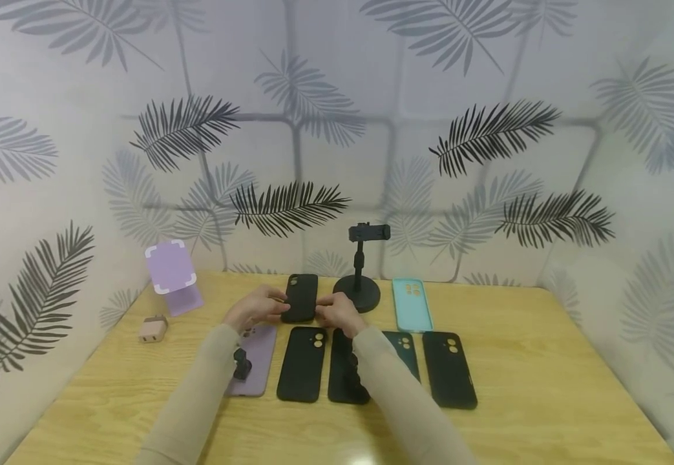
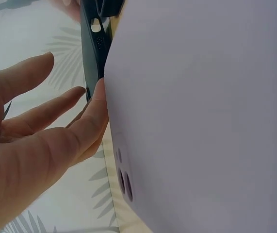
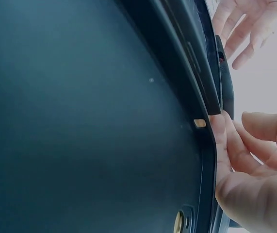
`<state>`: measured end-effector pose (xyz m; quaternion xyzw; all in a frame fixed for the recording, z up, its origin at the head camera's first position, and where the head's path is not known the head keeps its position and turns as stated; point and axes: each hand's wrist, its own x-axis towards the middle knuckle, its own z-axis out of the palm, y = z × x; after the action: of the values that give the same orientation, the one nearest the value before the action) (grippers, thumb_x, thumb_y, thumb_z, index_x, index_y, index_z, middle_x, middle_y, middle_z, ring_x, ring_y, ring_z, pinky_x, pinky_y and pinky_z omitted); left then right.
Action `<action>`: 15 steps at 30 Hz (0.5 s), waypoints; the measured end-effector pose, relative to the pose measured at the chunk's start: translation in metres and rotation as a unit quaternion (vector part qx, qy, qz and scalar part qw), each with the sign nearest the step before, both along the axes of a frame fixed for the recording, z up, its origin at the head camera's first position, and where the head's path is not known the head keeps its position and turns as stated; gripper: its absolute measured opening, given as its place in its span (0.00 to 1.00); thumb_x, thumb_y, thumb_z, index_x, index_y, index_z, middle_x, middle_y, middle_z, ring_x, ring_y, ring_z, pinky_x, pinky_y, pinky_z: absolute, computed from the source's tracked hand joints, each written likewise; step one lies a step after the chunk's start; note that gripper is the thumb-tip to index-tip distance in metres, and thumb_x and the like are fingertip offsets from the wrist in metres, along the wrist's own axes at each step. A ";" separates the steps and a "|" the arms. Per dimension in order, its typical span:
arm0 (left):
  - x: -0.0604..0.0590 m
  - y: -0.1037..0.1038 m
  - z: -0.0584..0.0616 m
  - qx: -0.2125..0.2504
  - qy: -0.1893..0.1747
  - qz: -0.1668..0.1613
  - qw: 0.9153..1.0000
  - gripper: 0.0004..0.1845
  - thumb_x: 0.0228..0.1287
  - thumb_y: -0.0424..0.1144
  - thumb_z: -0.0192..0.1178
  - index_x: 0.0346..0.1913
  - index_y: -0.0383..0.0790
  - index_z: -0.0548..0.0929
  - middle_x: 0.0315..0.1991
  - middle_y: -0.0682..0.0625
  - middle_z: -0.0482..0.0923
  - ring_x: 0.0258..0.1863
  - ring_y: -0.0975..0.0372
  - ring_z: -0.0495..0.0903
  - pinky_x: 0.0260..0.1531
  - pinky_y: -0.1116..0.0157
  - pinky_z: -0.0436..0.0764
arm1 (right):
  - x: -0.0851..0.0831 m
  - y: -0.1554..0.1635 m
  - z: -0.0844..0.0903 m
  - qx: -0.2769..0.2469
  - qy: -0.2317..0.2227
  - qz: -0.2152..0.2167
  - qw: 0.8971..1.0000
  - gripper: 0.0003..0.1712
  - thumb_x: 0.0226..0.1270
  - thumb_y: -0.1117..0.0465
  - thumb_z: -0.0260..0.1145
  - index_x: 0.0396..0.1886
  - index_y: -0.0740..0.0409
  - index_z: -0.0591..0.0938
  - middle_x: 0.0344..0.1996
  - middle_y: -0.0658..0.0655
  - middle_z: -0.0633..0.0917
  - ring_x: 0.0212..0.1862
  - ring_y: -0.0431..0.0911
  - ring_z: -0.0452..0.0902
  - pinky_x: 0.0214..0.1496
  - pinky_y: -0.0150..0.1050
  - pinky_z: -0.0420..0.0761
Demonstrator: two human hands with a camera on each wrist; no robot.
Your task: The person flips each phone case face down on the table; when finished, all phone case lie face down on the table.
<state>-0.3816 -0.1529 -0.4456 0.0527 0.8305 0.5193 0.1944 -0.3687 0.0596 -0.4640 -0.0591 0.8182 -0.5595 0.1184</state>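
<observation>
A black phone case (image 1: 301,298) with a camera cutout lies in the back row on the wooden table. My left hand (image 1: 257,305) is at its left side; in the left wrist view the fingers (image 2: 90,116) reach out and touch the case's edge, thumb held apart. On the other side, my right hand (image 1: 339,312) has its fingertips by the case's right edge, the thumb (image 3: 262,125) lifted away. Under my left wrist lies a lilac phone case (image 1: 263,361). Nearer me are more dark cases: one black case (image 1: 302,365), and another (image 1: 345,371) partly beneath my right forearm.
Behind my right hand stands a black phone holder (image 1: 357,287) on a round base. To the right lie a turquoise case (image 1: 412,307), a dark teal case (image 1: 404,352) and a black case (image 1: 449,371). At left are a lilac stand (image 1: 172,268) and a pink charger plug (image 1: 153,329).
</observation>
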 end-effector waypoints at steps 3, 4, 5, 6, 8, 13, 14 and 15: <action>0.001 -0.002 0.001 0.002 0.002 -0.007 1.000 0.26 0.71 0.32 0.55 0.68 0.24 0.66 0.69 0.29 0.62 0.68 0.42 0.67 0.62 0.52 0.75 | 0.000 0.003 0.002 0.007 -0.005 0.018 1.000 0.18 0.73 0.66 0.57 0.59 0.67 0.80 0.54 0.65 0.82 0.52 0.54 0.81 0.52 0.45 0.84; 0.002 -0.004 0.002 0.003 0.003 -0.009 1.000 0.26 0.72 0.32 0.55 0.68 0.24 0.65 0.69 0.29 0.62 0.68 0.42 0.66 0.63 0.52 0.75 | 0.000 0.004 0.003 0.009 -0.006 0.024 1.000 0.19 0.74 0.65 0.57 0.60 0.67 0.79 0.54 0.65 0.82 0.53 0.55 0.81 0.53 0.45 0.84; 0.003 -0.005 0.002 0.004 0.005 -0.013 1.000 0.27 0.72 0.32 0.55 0.69 0.24 0.65 0.69 0.28 0.61 0.68 0.41 0.66 0.63 0.51 0.75 | 0.001 0.004 0.004 0.009 -0.006 0.031 0.999 0.20 0.74 0.64 0.57 0.61 0.67 0.78 0.55 0.66 0.82 0.55 0.56 0.81 0.54 0.46 0.84; 0.004 -0.006 0.003 0.005 0.007 -0.013 1.000 0.27 0.72 0.33 0.54 0.69 0.25 0.64 0.69 0.29 0.62 0.68 0.41 0.66 0.63 0.51 0.75 | 0.002 0.005 0.005 0.009 -0.006 0.037 0.999 0.21 0.75 0.63 0.57 0.62 0.68 0.77 0.56 0.67 0.81 0.56 0.57 0.80 0.54 0.47 0.83; 0.008 -0.009 0.004 0.001 0.014 -0.018 1.000 0.27 0.73 0.34 0.54 0.70 0.25 0.63 0.69 0.29 0.62 0.67 0.41 0.67 0.63 0.51 0.74 | 0.004 0.007 0.006 0.006 -0.004 0.048 0.999 0.22 0.75 0.62 0.57 0.63 0.69 0.76 0.57 0.68 0.80 0.58 0.58 0.79 0.55 0.47 0.83; 0.019 -0.010 0.008 -0.010 0.034 -0.020 0.999 0.27 0.74 0.37 0.54 0.70 0.29 0.65 0.69 0.30 0.64 0.64 0.42 0.71 0.62 0.50 0.75 | 0.009 0.016 0.006 0.009 0.026 0.079 0.996 0.22 0.76 0.59 0.57 0.63 0.66 0.77 0.59 0.64 0.80 0.56 0.57 0.80 0.54 0.46 0.83; 0.021 -0.008 0.009 -0.007 0.038 -0.021 0.999 0.27 0.73 0.37 0.54 0.70 0.29 0.65 0.68 0.31 0.65 0.64 0.42 0.72 0.62 0.50 0.75 | 0.011 0.018 0.007 0.008 0.034 0.086 0.996 0.22 0.76 0.59 0.57 0.63 0.65 0.77 0.60 0.63 0.80 0.57 0.56 0.80 0.55 0.47 0.83; 0.024 -0.006 0.011 -0.006 0.042 -0.023 0.999 0.27 0.73 0.37 0.55 0.70 0.30 0.66 0.68 0.31 0.66 0.63 0.42 0.73 0.61 0.51 0.76 | 0.013 0.021 0.007 0.008 0.042 0.090 0.995 0.22 0.76 0.58 0.57 0.63 0.64 0.77 0.60 0.62 0.80 0.57 0.56 0.80 0.56 0.47 0.83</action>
<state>-0.3581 -0.1594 -0.4350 0.0921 0.8397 0.5071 0.1711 -0.3562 0.0809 -0.4566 -0.1547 0.8184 -0.5369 0.1342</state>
